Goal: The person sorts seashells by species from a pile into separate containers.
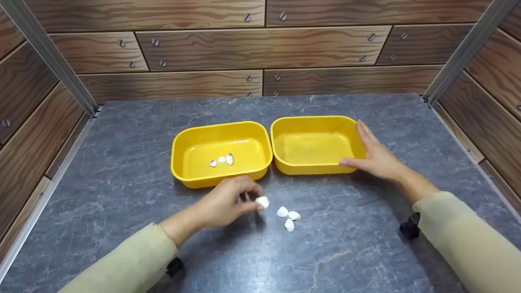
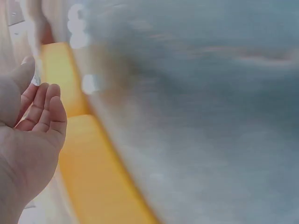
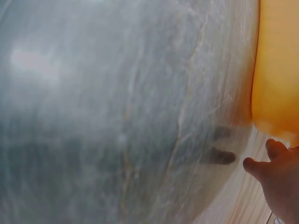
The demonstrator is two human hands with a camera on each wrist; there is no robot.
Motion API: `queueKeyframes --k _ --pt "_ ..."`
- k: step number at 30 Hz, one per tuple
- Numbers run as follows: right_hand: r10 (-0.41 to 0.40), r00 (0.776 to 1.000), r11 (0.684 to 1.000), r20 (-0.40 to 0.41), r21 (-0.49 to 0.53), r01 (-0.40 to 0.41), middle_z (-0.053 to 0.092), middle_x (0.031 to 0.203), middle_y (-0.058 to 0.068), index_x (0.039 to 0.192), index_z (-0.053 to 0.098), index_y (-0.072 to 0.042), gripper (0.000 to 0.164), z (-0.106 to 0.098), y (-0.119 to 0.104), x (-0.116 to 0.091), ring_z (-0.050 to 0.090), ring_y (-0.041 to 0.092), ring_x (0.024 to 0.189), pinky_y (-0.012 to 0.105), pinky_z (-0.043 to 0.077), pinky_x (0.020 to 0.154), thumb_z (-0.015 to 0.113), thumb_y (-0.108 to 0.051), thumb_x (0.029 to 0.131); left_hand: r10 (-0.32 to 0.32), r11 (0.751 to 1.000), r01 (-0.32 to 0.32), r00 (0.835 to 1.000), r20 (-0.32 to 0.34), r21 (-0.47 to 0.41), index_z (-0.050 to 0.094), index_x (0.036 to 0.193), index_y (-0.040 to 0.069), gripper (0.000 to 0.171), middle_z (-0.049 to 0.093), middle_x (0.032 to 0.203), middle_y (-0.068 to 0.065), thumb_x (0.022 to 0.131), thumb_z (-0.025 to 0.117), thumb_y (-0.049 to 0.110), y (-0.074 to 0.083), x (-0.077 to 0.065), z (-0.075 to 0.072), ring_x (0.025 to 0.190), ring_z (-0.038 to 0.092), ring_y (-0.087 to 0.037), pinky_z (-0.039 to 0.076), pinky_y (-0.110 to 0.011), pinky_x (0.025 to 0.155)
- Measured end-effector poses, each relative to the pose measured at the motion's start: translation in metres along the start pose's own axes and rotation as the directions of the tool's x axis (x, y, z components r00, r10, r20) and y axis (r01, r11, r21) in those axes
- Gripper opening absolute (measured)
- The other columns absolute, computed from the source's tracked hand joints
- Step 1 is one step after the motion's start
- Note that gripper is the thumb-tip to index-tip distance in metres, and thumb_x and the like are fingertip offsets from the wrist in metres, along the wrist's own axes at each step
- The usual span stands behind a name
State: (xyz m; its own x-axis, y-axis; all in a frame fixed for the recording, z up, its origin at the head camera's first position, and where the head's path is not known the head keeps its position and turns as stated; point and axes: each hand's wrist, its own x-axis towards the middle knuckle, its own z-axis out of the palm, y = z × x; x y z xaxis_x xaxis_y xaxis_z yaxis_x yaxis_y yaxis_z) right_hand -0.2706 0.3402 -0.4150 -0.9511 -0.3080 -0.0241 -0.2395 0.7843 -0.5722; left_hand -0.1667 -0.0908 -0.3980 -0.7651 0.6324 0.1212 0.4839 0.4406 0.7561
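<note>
My left hand [image 1: 226,202] pinches a small white seashell [image 1: 262,202] between thumb and fingertips, above the table in front of the left yellow container. In the left wrist view a sliver of the shell [image 2: 37,78] shows at the fingertips. Several small shells [image 1: 222,160], some with dark marks, lie in the left yellow container [image 1: 222,179]. On the table, right of the left hand, a cluster of white shells [image 1: 289,225] sits close together. My right hand [image 1: 380,160], fingers extended and thumb spread, rests at the right end of the right yellow container [image 1: 309,169], which holds no shells.
The two containers stand side by side, nearly touching, on a dark grey marbled table [image 1: 317,260]. Wood-patterned panels [image 1: 260,49] enclose the back and sides, with metal posts [image 1: 468,53] at the corners.
</note>
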Motion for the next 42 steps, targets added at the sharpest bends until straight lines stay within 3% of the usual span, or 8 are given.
queueKeyframes --k 5,9,14,19,26,32,36,42 --pt "0.004 1.0 1.0 -0.001 0.003 -0.004 -0.015 0.176 0.008 0.169 -0.01 -0.012 0.124 -0.001 -0.001 -0.001 0.008 0.056 0.156 0.076 0.01 0.12 0.077 -0.055 0.093 0.027 0.999 -0.028 0.999 -0.024 -0.018 0.076 0.108 0.012 0.011 0.068 0.102 0.004 0.099 0.078 0.017 0.026 0.027 -0.017 0.094 0.063 -0.013 0.058 -0.031 0.086" --pt "0.003 1.0 1.0 0.001 0.005 -0.003 -0.015 0.176 0.009 0.169 -0.011 -0.012 0.124 0.0 -0.001 -0.001 0.008 0.057 0.156 0.076 0.01 0.12 0.077 -0.055 0.093 0.07 0.998 -0.07 0.995 -0.076 0.0 0.077 0.109 0.009 0.014 0.07 0.103 0.001 0.101 0.076 0.02 0.035 0.053 -0.029 0.096 0.063 -0.015 0.056 -0.033 0.088" --pt "0.003 1.0 1.0 -0.001 0.0 -0.003 -0.015 0.176 0.009 0.169 -0.01 -0.01 0.124 0.0 -0.001 -0.002 0.007 0.056 0.157 0.075 0.01 0.121 0.077 -0.056 0.093 0.048 0.999 -0.048 0.99 -0.135 0.005 0.077 0.111 0.007 0.017 0.07 0.104 -0.002 0.102 0.074 0.022 0.034 0.084 -0.041 0.097 0.063 -0.018 0.055 -0.032 0.087" --pt "0.007 1.0 1.0 -0.003 -0.006 -0.007 -0.014 0.177 0.009 0.169 -0.01 -0.01 0.124 0.0 0.0 -0.001 0.008 0.055 0.157 0.074 0.01 0.121 0.077 -0.057 0.093 -0.02 1.0 0.019 0.983 -0.184 -0.006 0.075 0.114 0.007 0.021 0.068 0.108 -0.003 0.104 0.072 0.024 0.025 0.107 -0.046 0.098 0.061 -0.019 0.054 -0.031 0.089" --pt "-0.004 1.0 1.0 -0.009 0.002 0.004 -0.013 0.177 0.01 0.17 -0.009 -0.011 0.124 0.0 -0.001 -0.002 0.007 0.055 0.157 0.074 0.009 0.121 0.078 -0.055 0.093 -0.106 0.994 0.095 0.969 -0.224 -0.06 0.074 0.117 0.01 0.022 0.067 0.111 -0.003 0.103 0.072 0.027 0.013 0.128 -0.041 0.097 0.06 -0.02 0.054 -0.03 0.085" --pt "-0.002 1.0 1.0 -0.011 0.017 0.002 -0.013 0.177 0.009 0.17 -0.009 -0.012 0.124 0.0 0.001 -0.003 0.004 0.053 0.158 0.075 0.006 0.121 0.079 -0.054 0.093 -0.164 0.982 0.141 0.966 -0.202 -0.124 0.073 0.117 0.01 0.024 0.068 0.111 -0.004 0.103 0.072 0.028 0.004 0.142 -0.027 0.099 0.062 -0.022 0.055 -0.029 0.083" --pt "-0.002 1.0 1.0 -0.011 0.029 0.002 -0.013 0.177 0.009 0.17 -0.008 -0.011 0.125 0.0 0.001 -0.003 0.004 0.053 0.158 0.074 0.006 0.122 0.079 -0.053 0.092 -0.166 0.981 0.142 0.967 -0.191 -0.132 0.073 0.117 0.008 0.024 0.069 0.111 -0.005 0.102 0.073 0.026 -0.001 0.148 -0.018 0.099 0.062 -0.022 0.055 -0.029 0.086" --pt "-0.002 1.0 0.999 -0.015 0.038 0.003 -0.013 0.177 0.008 0.17 -0.008 -0.011 0.125 0.0 0.0 -0.003 0.005 0.053 0.158 0.073 0.007 0.122 0.08 -0.052 0.092 -0.146 0.989 0.137 0.971 -0.191 -0.059 0.074 0.117 0.007 0.024 0.069 0.112 -0.005 0.102 0.074 0.026 -0.004 0.152 -0.009 0.101 0.062 -0.02 0.054 -0.029 0.091"
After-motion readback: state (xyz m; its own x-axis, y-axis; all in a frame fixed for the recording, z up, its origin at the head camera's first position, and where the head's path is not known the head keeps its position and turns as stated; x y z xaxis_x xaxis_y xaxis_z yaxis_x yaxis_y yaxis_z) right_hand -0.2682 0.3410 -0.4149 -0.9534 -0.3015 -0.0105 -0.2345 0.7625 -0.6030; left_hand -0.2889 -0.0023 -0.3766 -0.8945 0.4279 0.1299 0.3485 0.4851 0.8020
